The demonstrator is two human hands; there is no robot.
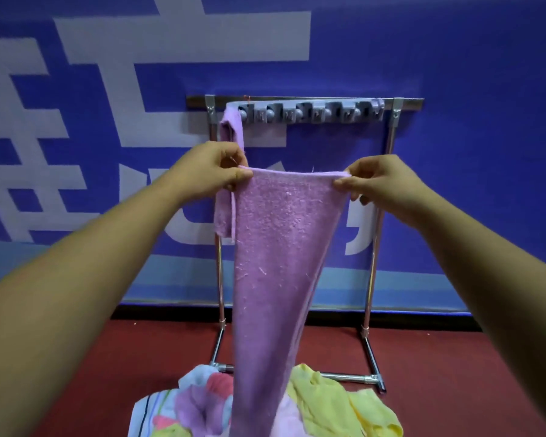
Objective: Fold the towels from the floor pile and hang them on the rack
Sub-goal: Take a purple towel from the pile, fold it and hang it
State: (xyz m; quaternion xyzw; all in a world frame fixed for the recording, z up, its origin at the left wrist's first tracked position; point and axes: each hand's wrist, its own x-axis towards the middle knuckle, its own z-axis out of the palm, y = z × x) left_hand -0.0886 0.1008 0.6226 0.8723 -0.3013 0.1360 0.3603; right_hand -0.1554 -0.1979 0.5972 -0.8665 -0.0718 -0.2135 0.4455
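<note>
Currently held: purple towel (278,247), top edge stretched level in front of the rack (373,266), its length narrowing downward to the pile.
Left hand (208,171): pinches the towel's left top corner.
Right hand (382,184): pinches the right top corner.
Hung towel (230,127): purple, draped over the rack's left end.
Floor pile (325,398): yellow and patterned towels at the rack's foot.

Your left hand (215,173) sits centre-left and your right hand (379,184) centre-right, each pinching a top corner of the towel (278,247) hanging between them down mid-frame. The rack (372,272) stands behind it, in front of the wall (470,152). A second towel (230,127) hangs at the rack's upper left end. The pile (328,402) lies on the floor (454,373), bottom centre, at the rack's base.
</note>
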